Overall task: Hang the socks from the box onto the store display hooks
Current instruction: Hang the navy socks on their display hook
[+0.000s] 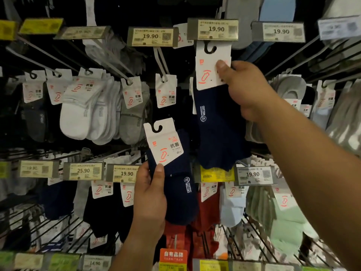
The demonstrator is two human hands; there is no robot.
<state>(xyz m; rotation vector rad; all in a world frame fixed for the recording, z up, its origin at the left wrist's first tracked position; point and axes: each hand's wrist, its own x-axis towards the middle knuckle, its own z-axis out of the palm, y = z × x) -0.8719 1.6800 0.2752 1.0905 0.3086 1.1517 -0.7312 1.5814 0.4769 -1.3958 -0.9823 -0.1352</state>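
A: What does the right hand [248, 89] have?

B: A navy sock pack [216, 122], pinched by its white card header [212, 65]. The thumb lies on the front of the card and the fingers curl behind. The pack sits high on the display, just under the price tag reading 19.90 [217, 29] near the top edge of the rack, with the card's hook slot right below that tag. I cannot tell whether the slot is already over the metal hook or only held up to it.

A: And the left hand [150, 194]?

B: It grips a second navy pack [179, 192] lower down, near the middle of the display, tilted, with the thumb at the bottom of its card [164, 141] and the fingers wrapped behind the fabric. That one hangs on nothing; its slot is free in the air.

A: How will these handle?

B: Light and floppy, I would judge. The knit part droops and gives no control, while the card is the only stiff part. Best to hold the card just below the slot, so the opening can be steered onto the hook. Squeezing too hard could crease the card or tear the thin neck around the slot.

A: Any crowding?

B: Yes, white socks [78, 114] and grey socks [134, 118] hang on hooks to the left, well apart.
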